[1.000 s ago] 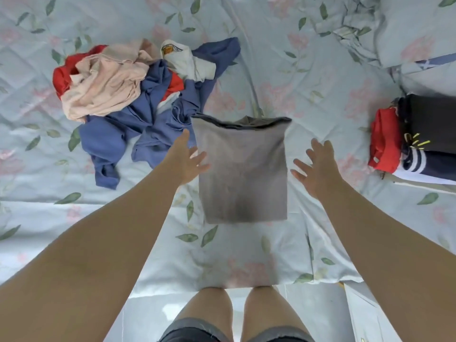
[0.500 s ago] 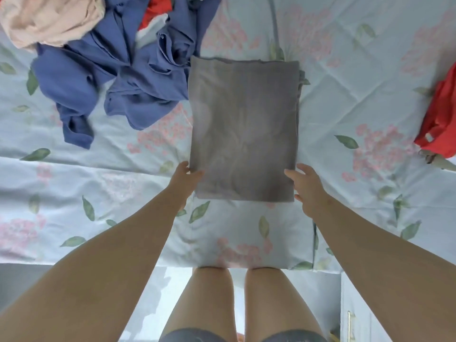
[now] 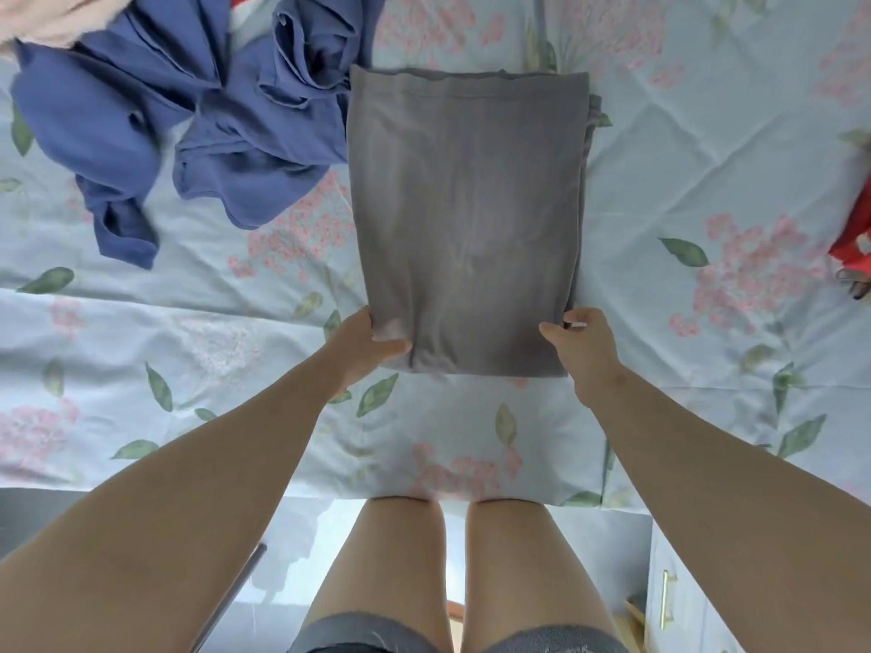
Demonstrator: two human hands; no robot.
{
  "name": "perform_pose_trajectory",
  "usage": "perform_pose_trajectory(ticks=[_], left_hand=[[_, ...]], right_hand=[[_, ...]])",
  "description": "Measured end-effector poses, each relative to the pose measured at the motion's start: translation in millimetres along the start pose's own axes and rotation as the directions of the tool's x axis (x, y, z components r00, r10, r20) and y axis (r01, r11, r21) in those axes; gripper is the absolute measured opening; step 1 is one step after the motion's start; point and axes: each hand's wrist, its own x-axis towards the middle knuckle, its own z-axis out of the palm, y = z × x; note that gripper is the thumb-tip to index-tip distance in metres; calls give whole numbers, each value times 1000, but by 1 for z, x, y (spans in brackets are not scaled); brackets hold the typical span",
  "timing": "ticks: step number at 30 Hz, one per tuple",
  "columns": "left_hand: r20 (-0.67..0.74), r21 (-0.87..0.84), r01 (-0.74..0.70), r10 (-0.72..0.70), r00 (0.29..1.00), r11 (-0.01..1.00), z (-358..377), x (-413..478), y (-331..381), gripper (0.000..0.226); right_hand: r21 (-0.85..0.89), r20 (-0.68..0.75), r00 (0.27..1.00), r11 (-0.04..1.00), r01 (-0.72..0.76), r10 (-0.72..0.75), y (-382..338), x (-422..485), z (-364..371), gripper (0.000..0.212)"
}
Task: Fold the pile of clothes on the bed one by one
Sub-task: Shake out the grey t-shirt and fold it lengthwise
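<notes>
Hands pinching the grey folded shirt (image 3: 466, 219) mid-frame: my left hand (image 3: 365, 344) is gripping its lower-left corner, right hand (image 3: 582, 344) its lower-right.

folded garment (image 3: 464, 214) on bed (image 3: 660, 379), pile (image 3: 179, 115) left

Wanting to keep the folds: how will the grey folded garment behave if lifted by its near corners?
Probably floppy: the grey folded garment is thin cloth lying flat on the bed, so its far end would likely sag. Probably light: the left hand and right hand grip only its near corners.
</notes>
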Motion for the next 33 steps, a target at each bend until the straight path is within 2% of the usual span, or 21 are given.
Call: perform_pose_trajectory(ticks=[1, 3, 4, 5, 6, 7, 10, 12, 14, 16, 19, 21, 22, 24, 27, 33], left_hand=[[18, 75, -5, 4, 1000, 997, 0, -1, -2, 50], [-9, 311, 9, -7, 1000, 950, -5, -1, -5, 25], [-55, 423, 28, -5, 998, 906, -8, -2, -9, 25], [-95, 491, 46, 1, 995, 870, -11, -3, -11, 34], [-123, 507, 66, -4, 992, 860, -14, -4, -15, 40], [-149, 462, 80, -12, 989, 883, -14, -5, -18, 41], [-204, 100, 82, -60, 977, 992, -6, -10, -22, 32], [-225, -101, 4, -27, 974, 995, 2, -12, -21, 12], [-181, -155, -22, -7, 983, 988, 6, -11, -21, 9], [-129, -4, 14, -15, 992, 1000, 5, -9, -25, 13], [-234, 355, 63, 23, 972, 933, -1, -2, -29, 31], [-269, 418, 108, 10, 963, 902, -3, 2, -30, 33], [-253, 367, 126, -31, 967, 922, -3, 5, -28, 32], [-216, 153, 135, -100, 971, 979, -1, 11, -22, 38], [-247, -185, 41, -87, 965, 982, -5, 23, 1, 37], [-324, -384, -121, -11, 946, 916, -24, 75, 57, 34]], right_hand=[[-3, 14, 1000, 1000, 1, -1, 1, 0, 0, 38], [-26, 39, 999, 1000, 13, -12, 0, 0, 0, 30], [-45, 50, 999, 999, 21, -19, 0, -1, -1, 23], [-59, 59, 998, 998, 24, -21, -1, -1, -2, 17], [-62, 64, 998, 998, 22, -18, -1, -1, -3, 13], [-57, 65, 998, 998, 19, -15, 0, -2, -5, 10], [-40, 54, 998, 999, 28, -26, 5, -2, -9, 17], [-33, 47, 999, 999, 18, -17, 9, -3, -11, 12], [-28, 80, 997, 1000, 0, 3, 10, -1, -11, 9], [-31, 129, 992, 1000, 0, 4, 10, -1, -12, 8], [-102, 94, 995, 994, 35, -26, 16, 2, -11, 19], [-123, 64, 997, 992, 40, -32, 20, 2, -11, 28], [-112, 73, 997, 993, 34, -26, 20, 3, -11, 26], [-58, 122, 993, 998, 13, -6, 17, 4, -11, 15], [102, 170, 985, 995, -10, -8, -1, 12, -12, 10], [233, 33, 993, 967, 103, -114, -59, 57, 2, 21]])
